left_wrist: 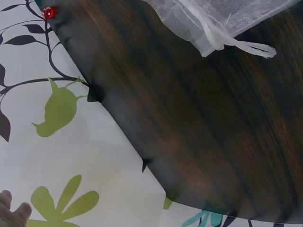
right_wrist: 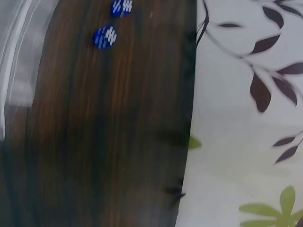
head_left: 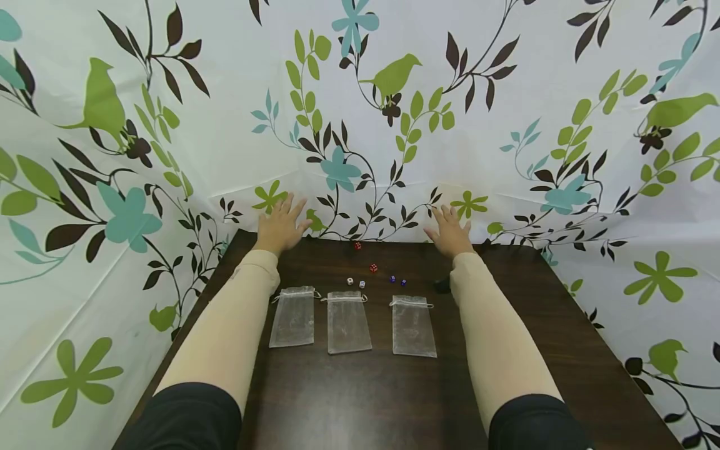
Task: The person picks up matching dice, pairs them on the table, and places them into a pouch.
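My left hand (head_left: 279,226) is raised near the table's far left edge, fingers spread and holding nothing. Across from it my right hand (head_left: 450,231) is held out the same way. On the table between them lie two red dice, one nearer (head_left: 374,268) and one by the far edge (head_left: 357,245). Two white dice (head_left: 350,281) and two blue dice (head_left: 392,279) sit closer to me. In front of the dice three sheer white drawstring pouches lie flat: a left pouch (head_left: 292,319), a middle pouch (head_left: 349,325) and a right pouch (head_left: 414,328).
The dark wooden table (head_left: 315,400) meets a patterned fabric backdrop (head_left: 225,125) at the back and sides. A small dark object (head_left: 442,285) is partly hidden by the right forearm; its kind cannot be told.
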Available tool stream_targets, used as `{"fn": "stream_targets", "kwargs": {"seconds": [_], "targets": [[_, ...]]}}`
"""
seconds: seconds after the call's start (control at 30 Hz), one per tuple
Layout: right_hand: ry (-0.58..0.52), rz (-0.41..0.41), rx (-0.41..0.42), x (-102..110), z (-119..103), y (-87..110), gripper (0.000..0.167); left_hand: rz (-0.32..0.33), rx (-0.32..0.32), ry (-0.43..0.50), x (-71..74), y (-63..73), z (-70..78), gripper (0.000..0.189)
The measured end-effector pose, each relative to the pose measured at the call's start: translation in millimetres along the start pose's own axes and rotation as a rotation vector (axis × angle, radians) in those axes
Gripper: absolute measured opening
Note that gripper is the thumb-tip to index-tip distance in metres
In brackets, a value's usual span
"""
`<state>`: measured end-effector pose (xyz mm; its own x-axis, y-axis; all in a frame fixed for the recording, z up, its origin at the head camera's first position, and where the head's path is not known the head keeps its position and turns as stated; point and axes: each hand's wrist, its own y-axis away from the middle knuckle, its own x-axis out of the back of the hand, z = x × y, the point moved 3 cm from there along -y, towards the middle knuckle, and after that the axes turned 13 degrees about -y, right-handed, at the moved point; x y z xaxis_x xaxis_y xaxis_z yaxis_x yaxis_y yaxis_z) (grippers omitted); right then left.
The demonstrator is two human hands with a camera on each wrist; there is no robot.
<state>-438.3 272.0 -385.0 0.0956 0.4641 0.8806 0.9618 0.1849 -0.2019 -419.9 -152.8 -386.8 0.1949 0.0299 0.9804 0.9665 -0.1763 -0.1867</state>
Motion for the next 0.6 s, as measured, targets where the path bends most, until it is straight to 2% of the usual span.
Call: {"fn": "stream_targets", "kwargs": {"seconds": [0.13, 0.23, 0.4, 0.5, 0.6], "targets": [[-0.143, 0.059, 0.014, -7, -10, -0.8, 0.062, 0.038, -0.022, 0.023, 0.6, -1.5, 3.3, 0.062], [-0.230, 0.087, 0.046, -14, -21, 0.8, 0.058, 0.095, -0.041, 0.046, 2.2, -0.8, 6.9, 0.058], [-0.318, 0.078, 0.143, -29, -51, 8.2, 0.047, 0.170, -0.058, 0.139, 4.0, 6.8, 14.4, 0.050], [-0.319, 0.024, 0.188, -40, -70, 16.3, 0.043, 0.143, -0.080, 0.228, 4.4, 15.1, 21.5, 0.049], [-0.289, -0.065, 0.212, -59, -84, 26.8, 0.040, 0.080, -0.138, 0.279, 4.1, 24.3, 31.5, 0.048]]}}
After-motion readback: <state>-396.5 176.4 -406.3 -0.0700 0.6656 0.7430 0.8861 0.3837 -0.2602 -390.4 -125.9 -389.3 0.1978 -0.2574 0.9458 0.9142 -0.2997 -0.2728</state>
